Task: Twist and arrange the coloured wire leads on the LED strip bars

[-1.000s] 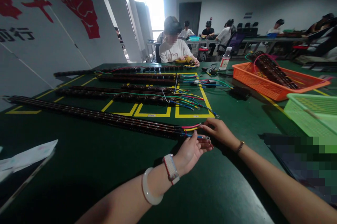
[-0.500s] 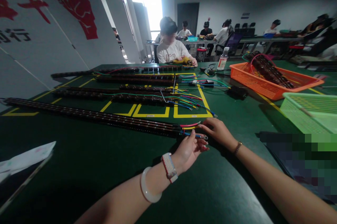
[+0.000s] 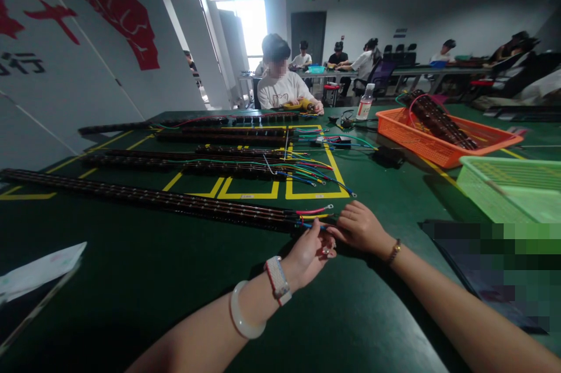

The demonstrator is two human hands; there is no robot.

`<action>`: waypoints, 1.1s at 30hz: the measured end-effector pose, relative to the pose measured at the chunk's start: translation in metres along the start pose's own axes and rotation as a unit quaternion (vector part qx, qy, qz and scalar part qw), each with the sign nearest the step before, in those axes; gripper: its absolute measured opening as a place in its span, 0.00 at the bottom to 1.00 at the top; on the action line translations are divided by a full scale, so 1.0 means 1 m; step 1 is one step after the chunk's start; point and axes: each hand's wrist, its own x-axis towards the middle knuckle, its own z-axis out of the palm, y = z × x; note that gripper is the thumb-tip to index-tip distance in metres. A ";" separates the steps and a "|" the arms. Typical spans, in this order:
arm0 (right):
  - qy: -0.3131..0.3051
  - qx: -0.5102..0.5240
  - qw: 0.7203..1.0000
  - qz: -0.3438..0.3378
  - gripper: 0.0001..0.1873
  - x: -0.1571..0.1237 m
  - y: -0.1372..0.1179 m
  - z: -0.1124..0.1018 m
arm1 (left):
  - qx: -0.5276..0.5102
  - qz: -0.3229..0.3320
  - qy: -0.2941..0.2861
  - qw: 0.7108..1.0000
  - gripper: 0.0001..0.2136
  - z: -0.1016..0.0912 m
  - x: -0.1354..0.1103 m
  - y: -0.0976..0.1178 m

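A long dark strip of components (image 3: 144, 199) lies across the green table (image 3: 359, 314), ending in red, yellow and blue wires (image 3: 313, 210) near its right end. My left hand (image 3: 309, 251) has its fingers curled around the blue wire end. My right hand (image 3: 362, 227) is closed and meets the left at the same wire tips; what it pinches is hidden. A white bangle and a watch sit on my left wrist, a thin bracelet on my right.
Several more dark strips with coloured wires (image 3: 236, 154) lie farther back over yellow floor-tape lines. An orange basket (image 3: 438, 148) holding strips and a green basket (image 3: 512, 186) stand at the right. A bottle (image 3: 364, 109) stands beyond. A person in white (image 3: 280, 83) sits opposite; others work behind. Papers (image 3: 39, 270) lie at left.
My left hand's fingers have curled shut on the wire ends. Both hands have drawn slightly left, closer together.
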 end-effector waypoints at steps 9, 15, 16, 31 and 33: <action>-0.004 0.005 0.997 0.081 0.18 -0.002 0.008 0.010 | 0.089 -0.069 -0.037 0.993 0.18 0.002 -0.006 0.002; -0.036 0.024 0.987 0.154 0.17 -0.003 0.010 0.013 | 0.134 -0.032 -0.065 0.988 0.11 0.005 -0.009 0.002; -0.034 0.029 0.985 0.164 0.17 -0.003 0.011 0.015 | 0.135 -0.029 -0.070 0.988 0.10 0.005 -0.009 0.002; -0.026 0.195 0.952 0.233 0.27 0.000 0.010 0.016 | 0.141 -0.026 -0.068 0.987 0.08 0.003 -0.007 0.000; -0.028 0.213 0.950 0.226 0.26 0.002 0.010 0.018 | 0.140 -0.025 -0.071 0.987 0.08 0.002 -0.006 -0.001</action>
